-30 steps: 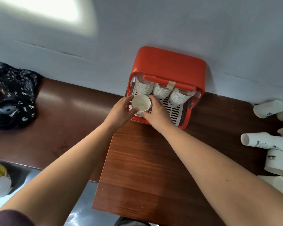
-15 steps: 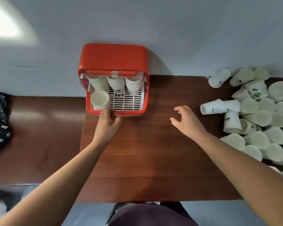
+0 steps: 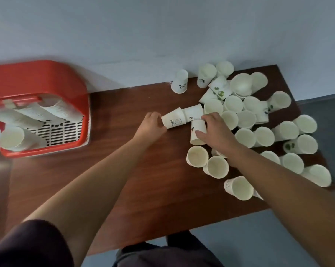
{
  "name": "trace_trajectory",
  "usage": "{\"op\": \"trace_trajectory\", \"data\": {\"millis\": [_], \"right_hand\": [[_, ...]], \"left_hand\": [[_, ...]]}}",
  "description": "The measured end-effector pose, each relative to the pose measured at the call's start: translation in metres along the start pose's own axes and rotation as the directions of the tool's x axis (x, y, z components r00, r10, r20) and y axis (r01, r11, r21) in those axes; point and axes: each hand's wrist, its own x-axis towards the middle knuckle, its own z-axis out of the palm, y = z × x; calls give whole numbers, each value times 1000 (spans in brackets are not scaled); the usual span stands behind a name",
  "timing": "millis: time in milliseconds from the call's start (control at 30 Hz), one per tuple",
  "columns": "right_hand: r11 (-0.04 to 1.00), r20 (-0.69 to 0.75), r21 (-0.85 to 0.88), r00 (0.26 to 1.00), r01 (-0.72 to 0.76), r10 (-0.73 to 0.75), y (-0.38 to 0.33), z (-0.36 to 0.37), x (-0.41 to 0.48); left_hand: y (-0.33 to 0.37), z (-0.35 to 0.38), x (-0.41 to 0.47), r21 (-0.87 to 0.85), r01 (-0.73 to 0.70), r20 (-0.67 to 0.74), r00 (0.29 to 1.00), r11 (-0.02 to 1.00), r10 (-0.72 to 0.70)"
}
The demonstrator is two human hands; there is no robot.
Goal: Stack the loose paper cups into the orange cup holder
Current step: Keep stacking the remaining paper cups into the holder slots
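The orange cup holder (image 3: 47, 83) stands at the far left against the wall, with three slanted stacks of cups inside and one more cup (image 3: 11, 139) at its front left. A heap of loose white paper cups (image 3: 245, 120) covers the right part of the table. My left hand (image 3: 152, 125) grips the mouth end of a lying cup printed HELLO (image 3: 173, 120). My right hand (image 3: 214, 130) holds a small cup with a panda print (image 3: 196, 132), mouth toward me. Another panda cup (image 3: 193, 111) lies just behind the HELLO cup.
The brown wooden table (image 3: 143, 180) ends close to my body; grey floor shows beyond its right and near edges. A pale wall runs along the back. One cup (image 3: 180, 81) stands apart at the back near the wall.
My view swung right, so the holder slid to the left edge. Both hands left the holder area and reached the cup heap; each now has hold of a cup.
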Motion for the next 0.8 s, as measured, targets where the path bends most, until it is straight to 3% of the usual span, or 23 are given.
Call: {"op": "trace_trajectory", "data": {"millis": [200,333,433,567,700,800], "right_hand": [[972,181,59,955,229,-236,18,12,-19],[869,274,-162,867,467,-415,31,36,-30],[798,287,-260,833,543,-473,36,46,-31],[780,305,-269,818,565,-487,37,50,-30],[908,222,-29,889,417,-401,10,32,-24],[932,166,97,917,351,-362,-25,20,-11]], "left_hand": [[28,46,57,129,-46,57,998,991,39],[29,67,72,242,-63,55,997,968,51],[23,68,69,236,-61,1,998,970,62],[10,52,48,42,9,-82,997,999,-6],[-11,18,11,-250,54,-139,986,967,-91],[-26,-15,-19,-368,60,-191,972,928,-139]]}}
